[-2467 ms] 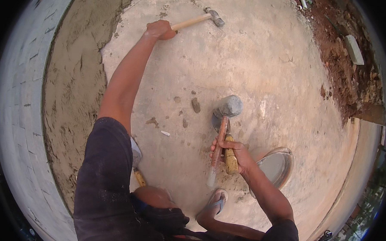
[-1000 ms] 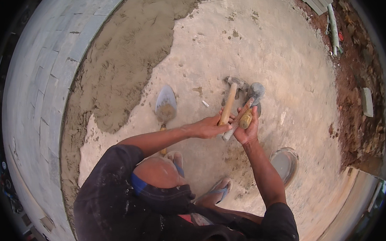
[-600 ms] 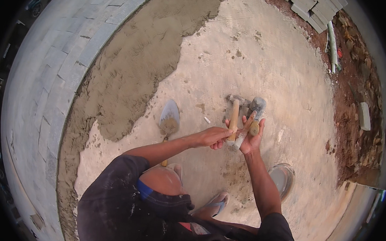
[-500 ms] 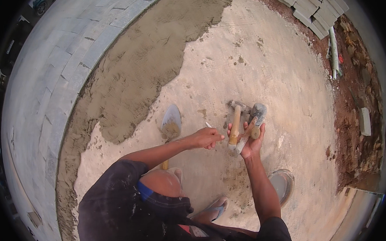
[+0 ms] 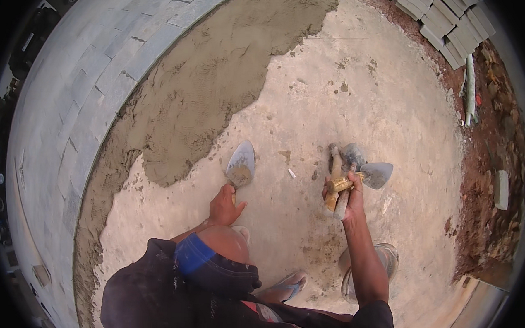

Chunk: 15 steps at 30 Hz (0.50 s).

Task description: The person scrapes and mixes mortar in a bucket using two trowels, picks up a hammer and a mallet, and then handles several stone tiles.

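Observation:
My left hand (image 5: pixel 222 207) is closed around the handle of a trowel (image 5: pixel 242 155) on the concrete, to the left of centre. Wet mortar clings to the lower part of its pointed metal blade. In my right hand (image 5: pixel 355 198) is a bundle of tools. It includes a wooden-handled hammer (image 5: pixel 335 164), a second trowel (image 5: pixel 377 174) with its grey blade pointing right, and a dark rounded tool head (image 5: pixel 352 152). Their handles cross at my fingers, so I cannot tell every tool apart. A small white stick (image 5: pixel 291 173) lies between my hands.
Spread mortar (image 5: pixel 201 85) borders grey paving (image 5: pixel 93 86) on the left. A bucket (image 5: pixel 392 260) stands beside my right forearm. Stacked pavers (image 5: pixel 447 22), a pale pipe (image 5: pixel 470 91) and a loose block (image 5: pixel 501 189) are along the reddish soil (image 5: pixel 492 145) on the right.
My left hand has moved down and left, from near the right hand's tools to the trowel on the ground. The bundle in my right hand has turned, bringing a trowel blade into sight.

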### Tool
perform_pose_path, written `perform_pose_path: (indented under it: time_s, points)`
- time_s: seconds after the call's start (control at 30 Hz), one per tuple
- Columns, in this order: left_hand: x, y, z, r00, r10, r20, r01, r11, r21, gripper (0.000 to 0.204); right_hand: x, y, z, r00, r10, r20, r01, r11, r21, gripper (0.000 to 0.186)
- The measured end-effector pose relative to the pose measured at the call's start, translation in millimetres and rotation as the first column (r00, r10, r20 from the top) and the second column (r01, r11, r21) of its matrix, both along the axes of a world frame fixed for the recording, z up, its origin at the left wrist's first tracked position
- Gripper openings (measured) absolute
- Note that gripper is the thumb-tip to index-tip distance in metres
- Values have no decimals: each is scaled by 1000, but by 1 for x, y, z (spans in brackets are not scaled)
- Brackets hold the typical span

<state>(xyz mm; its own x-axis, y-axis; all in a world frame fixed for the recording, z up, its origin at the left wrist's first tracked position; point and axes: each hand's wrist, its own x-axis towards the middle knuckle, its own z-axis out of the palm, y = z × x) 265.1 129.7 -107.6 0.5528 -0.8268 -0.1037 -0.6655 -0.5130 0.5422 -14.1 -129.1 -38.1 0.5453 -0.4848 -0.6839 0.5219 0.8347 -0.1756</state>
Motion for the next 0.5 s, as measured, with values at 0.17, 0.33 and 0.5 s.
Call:
perform_pose_path:
  time_s: [0.17, 0.33, 0.5]
  points:
    - [8, 9, 5, 996, 88, -13, -83, 973, 217, 48, 0, 1, 4, 994, 41, -105, -42, 999, -4, 50]
    - [14, -3, 12, 986, 141, -87, -122, 973, 196, 35, -5, -12, 5, 982, 103, -158, -116, 991, -73, 63]
    - [21, -4, 44, 957, 193, -218, -164, 976, 144, 33, -20, -23, 40, 942, 226, -247, -227, 974, 26, 53]
